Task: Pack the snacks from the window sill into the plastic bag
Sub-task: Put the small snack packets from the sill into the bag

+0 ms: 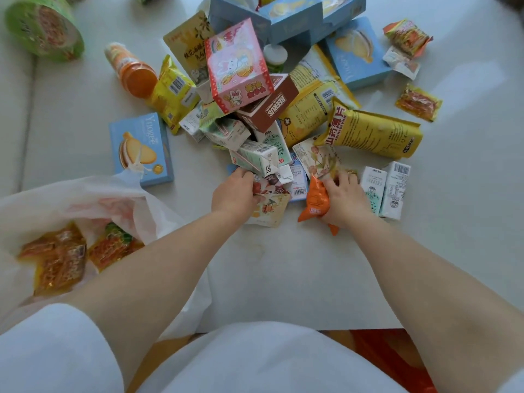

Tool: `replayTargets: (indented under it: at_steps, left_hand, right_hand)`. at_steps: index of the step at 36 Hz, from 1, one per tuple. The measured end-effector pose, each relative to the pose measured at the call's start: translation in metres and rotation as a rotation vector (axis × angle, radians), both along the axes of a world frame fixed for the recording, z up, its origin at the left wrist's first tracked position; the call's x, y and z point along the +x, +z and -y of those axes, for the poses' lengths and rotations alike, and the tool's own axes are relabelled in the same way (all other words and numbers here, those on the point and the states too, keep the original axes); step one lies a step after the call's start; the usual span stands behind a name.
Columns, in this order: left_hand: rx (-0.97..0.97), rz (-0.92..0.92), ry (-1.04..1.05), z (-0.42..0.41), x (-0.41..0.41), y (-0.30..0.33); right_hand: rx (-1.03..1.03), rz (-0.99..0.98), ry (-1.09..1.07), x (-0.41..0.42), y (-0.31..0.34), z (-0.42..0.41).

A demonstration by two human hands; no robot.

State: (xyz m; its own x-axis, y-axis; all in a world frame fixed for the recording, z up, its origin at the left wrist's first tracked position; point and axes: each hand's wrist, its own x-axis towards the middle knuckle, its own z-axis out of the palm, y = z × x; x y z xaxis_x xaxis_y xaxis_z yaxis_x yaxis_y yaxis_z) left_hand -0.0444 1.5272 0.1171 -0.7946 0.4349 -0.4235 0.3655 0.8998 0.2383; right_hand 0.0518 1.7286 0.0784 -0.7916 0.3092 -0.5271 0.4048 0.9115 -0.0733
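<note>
A person in a white top leans over a white window sill [283, 265] heaped with snacks. The left hand [234, 192] curls its fingers around small flat packets [269, 204] at the near edge of the pile, just below a tilted milk carton [256, 157]. The right hand [341, 198] grips an orange packet [316, 199], its fingertips reaching into further wrappers beside two upright white cartons [385, 191]. The plastic bag [85, 199] lies open at the left of the sill, beside the left forearm, with several orange-and-yellow packets [59, 262] already inside. Behind the hands the pile holds a pink rabbit box [238, 66], a brown box [269, 104], yellow bags [374, 134] and blue biscuit boxes [141, 148].
</note>
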Motion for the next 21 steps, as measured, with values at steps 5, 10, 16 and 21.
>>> replayTargets:
  at_steps: [5, 10, 16, 21]
  left_hand:
    - [-0.019, -0.158, -0.056, 0.004, 0.012, -0.003]
    - [-0.026, -0.178, -0.067, 0.005, 0.023, -0.008]
    - [0.048, -0.198, -0.057, -0.007, 0.027, -0.005]
    - [0.185, -0.315, -0.163, -0.026, 0.028, 0.004]
  right_hand:
    - [0.011, 0.093, 0.010, 0.003, -0.007, -0.005]
    - [-0.051, 0.102, -0.043, 0.000, -0.005, -0.010]
    - [-0.044, 0.011, -0.063, 0.016, -0.007, -0.011]
    - [-0.041, -0.007, -0.114, 0.050, -0.008, -0.013]
